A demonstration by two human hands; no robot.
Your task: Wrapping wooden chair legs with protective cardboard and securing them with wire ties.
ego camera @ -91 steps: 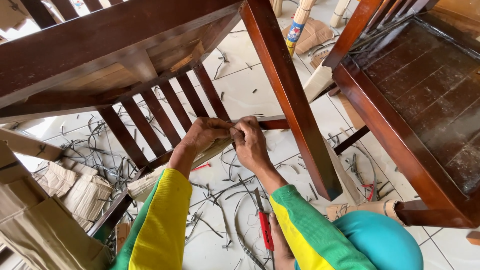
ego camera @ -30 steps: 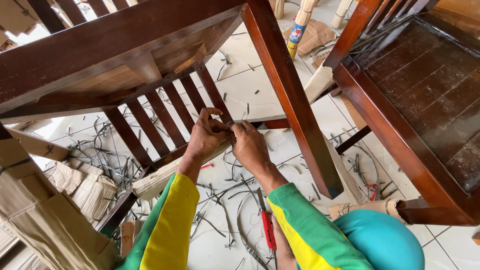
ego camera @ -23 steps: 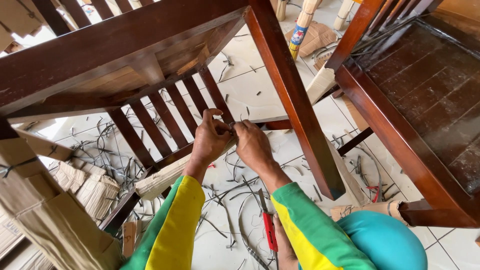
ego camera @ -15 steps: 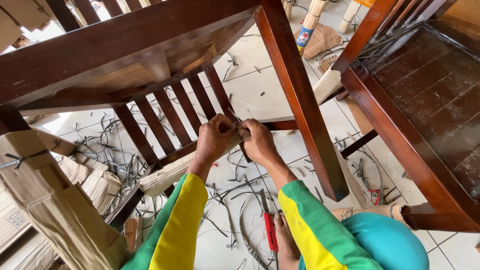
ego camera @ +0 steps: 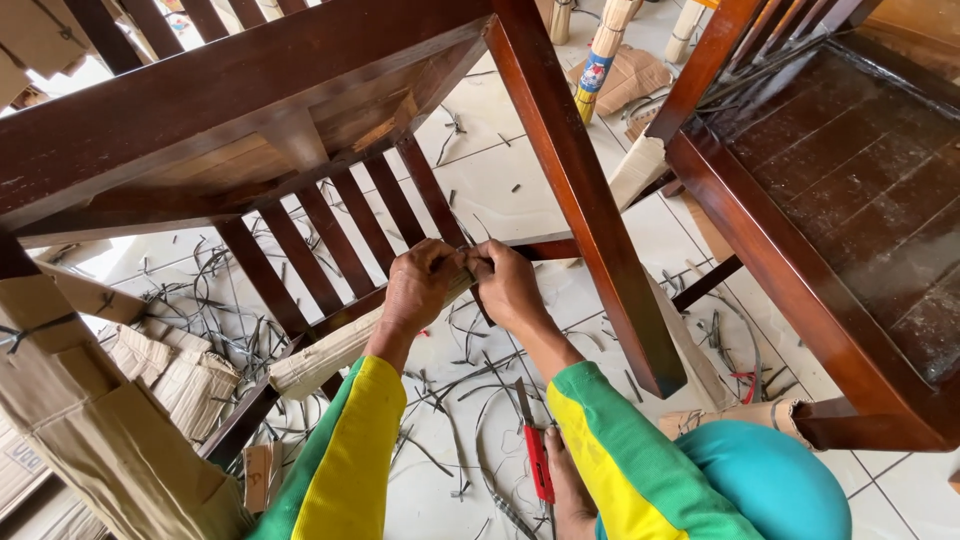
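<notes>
Both hands work at the slatted back rail of an upturned dark wooden chair (ego camera: 300,90). Left hand (ego camera: 420,285) is closed around the cardboard wrap (ego camera: 330,355) on the rail. Right hand (ego camera: 510,285) is pinched shut on something thin right beside it, likely a dark strap end; too small to confirm. The two hands touch at the fingertips.

The wrap sits on the lower rail, running from the hands down-left toward the floor.

Risks, as I judge them:
- Red utility knife (ego camera: 535,460) lies on the tile floor (ego camera: 480,180) right against the person's bare foot (ego camera: 565,500). Blade end points away, but a foot shift could catch it.
- Strap offcuts (ego camera: 200,290) are scattered all over the floor: thin, dark, curled, slippery underfoot on glazed tile.
- Chair leg (ego camera: 575,190) angles past the right forearm; a hard pull on the strap could rock the chair into the arm.
- Cardboard is soft; overtightening would crush it and expose the lacquer.

Materials: chair is glossy reddish-brown lacquered wood, square-section legs, flat slats, paler raw wood under the seat. A second chair (ego camera: 830,200), same finish, stands to the right. Cardboard is matte tan and corrugated; a wrapped leg (ego camera: 90,420) sits lower left, bound with a dark strap. Sleeves are green and yellow knit.
</notes>
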